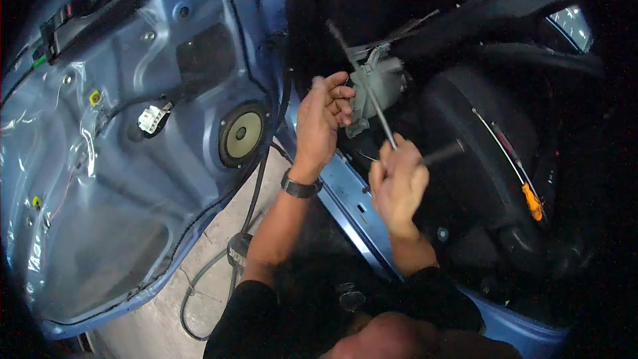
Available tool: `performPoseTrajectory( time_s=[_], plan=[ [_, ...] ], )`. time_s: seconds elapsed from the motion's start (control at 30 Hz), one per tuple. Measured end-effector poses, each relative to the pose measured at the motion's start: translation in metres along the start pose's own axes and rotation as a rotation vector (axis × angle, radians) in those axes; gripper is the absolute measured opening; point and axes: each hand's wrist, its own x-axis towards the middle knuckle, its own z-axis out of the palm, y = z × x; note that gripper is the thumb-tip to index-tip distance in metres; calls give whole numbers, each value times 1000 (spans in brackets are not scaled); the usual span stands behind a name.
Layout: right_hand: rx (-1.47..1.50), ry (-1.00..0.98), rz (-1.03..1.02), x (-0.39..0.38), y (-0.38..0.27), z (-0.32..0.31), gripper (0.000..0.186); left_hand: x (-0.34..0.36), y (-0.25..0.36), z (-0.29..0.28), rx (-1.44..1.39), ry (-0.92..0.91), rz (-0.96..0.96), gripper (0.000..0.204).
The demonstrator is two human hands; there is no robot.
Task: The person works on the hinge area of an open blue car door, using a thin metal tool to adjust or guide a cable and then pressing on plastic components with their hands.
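The right hand [401,186] is closing in a fist around the near part of a metal rod [378,104]; the left hand [322,116] is hanging half open, its fingers loosely curled, and appears to be holding nothing. The rod's long axis is running diagonally, with its far end pointing up and to the left, away from the person, and its near end disappearing into the right fist. Midway along, the rod is crossing over a grey housing [391,85] just beyond the left fingers; whether rod or fingers are touching it, I cannot tell. A dark, blurred bar [444,154] is sticking out to the right of the fist.

Left of the hands, a blue car door [199,189] is standing open, showing 1 round speaker [242,134]. Further right, 1 screwdriver [532,202] with an orange handle is lying on a dark seat [458,116], its shaft pointing up-left.
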Motion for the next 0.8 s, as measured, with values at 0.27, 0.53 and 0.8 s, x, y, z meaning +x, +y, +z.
performPoseTrajectory(
  time_s=[0.27,0.53,0.8],
  plan=[
    [698,-99,607,46,20,49,42,35,-17,-38,124,157,33,29],
    [818,-108,609,65,39,61,45,60,-27,-47,99,204,80,23],
    [929,-45,639,71,45,61,47,60,-32,-36,142,201,113,23]
  ],
)
